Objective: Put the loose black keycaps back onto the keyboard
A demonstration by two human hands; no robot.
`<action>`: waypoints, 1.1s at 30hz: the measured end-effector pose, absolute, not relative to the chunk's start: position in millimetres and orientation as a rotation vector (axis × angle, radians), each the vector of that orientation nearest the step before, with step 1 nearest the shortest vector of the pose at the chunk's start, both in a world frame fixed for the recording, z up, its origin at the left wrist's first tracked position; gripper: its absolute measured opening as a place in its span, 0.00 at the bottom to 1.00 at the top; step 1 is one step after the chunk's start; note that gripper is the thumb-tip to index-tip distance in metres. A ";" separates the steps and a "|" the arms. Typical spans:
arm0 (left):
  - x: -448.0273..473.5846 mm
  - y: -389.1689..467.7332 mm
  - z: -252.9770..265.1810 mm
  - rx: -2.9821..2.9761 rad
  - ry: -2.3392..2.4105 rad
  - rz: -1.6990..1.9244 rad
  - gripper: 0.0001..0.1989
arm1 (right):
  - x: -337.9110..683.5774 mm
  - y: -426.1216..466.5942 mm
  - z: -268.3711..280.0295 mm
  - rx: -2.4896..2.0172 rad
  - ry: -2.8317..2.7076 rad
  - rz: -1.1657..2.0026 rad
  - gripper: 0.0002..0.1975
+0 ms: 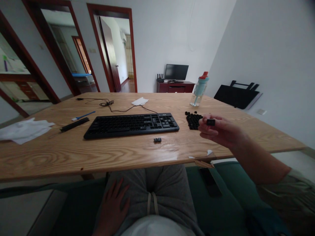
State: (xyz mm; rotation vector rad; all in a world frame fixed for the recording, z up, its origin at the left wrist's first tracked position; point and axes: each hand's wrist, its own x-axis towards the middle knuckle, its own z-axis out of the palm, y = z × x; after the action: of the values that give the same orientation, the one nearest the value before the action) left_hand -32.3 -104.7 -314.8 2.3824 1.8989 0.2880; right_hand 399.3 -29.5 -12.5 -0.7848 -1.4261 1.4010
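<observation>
Between the thumb and fingers of my right hand (218, 129) is a small black keycap (211, 122), held above the table's right side. Just behind that hand lies a cluster of loose black keycaps (193, 120), partly hidden by my fingers. My left hand (115, 205) rests on my thigh, fingers spread, holding nothing. A black keyboard (133, 124) lies across the middle of the table, with some keys off its right part. In front of it sit two loose keycaps (157, 140), side by side.
On the wooden table (118, 154) a clear bottle (199, 90) stands at the back right. Leftward lie a blue brush (83, 116), a black strip (75, 125) and white tissue (26, 129). The keyboard cable (107, 103) coils behind. A phone (210, 181) lies on the green seat.
</observation>
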 end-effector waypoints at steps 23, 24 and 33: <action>-33.2 -108.0 -315.5 2.391 1.882 0.320 0.23 | 334.4 48.1 16.1 -0.857 -1.546 0.912 0.11; -33.5 -108.4 -315.5 2.391 1.885 0.318 0.23 | 331.7 58.2 10.4 -0.865 -1.569 0.905 0.12; -34.8 -109.1 -316.9 2.442 1.868 0.350 0.23 | 311.9 73.7 -47.8 -0.941 -2.356 0.649 0.07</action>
State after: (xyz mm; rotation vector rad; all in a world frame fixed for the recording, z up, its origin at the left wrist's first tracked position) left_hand -34.8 -109.1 -316.9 2.4416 1.8684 0.3502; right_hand 311.9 73.7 -47.8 -0.9410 -2.3557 0.6488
